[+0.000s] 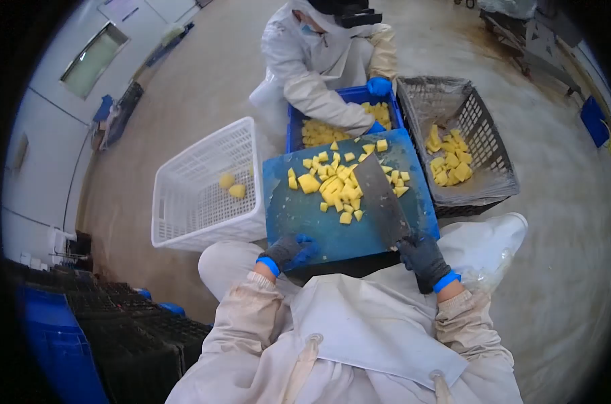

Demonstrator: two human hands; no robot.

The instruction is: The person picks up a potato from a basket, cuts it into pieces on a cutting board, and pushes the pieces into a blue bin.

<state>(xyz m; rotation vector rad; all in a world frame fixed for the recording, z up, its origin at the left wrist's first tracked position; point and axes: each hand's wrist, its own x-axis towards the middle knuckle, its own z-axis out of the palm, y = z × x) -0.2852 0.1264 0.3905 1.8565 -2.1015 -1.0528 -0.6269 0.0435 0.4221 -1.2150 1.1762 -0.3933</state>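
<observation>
Yellow chunks (339, 183) on blue board (305, 232)

They lie from middle to far edge. My right grip (408, 247) clamps the cleaver (382, 200) among them; at the near-left corner, I can't tell if my left grip (304, 246) is closed.

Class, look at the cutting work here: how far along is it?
Many yellow chunks already lie cut on the blue board, and more are in the blue bin, beside the co-worker's hands. The right hand holds the cleaver; the left hand is at the board's near edge. Seemingly left: the rounder lumps in the white crate, which look uncut.
</observation>
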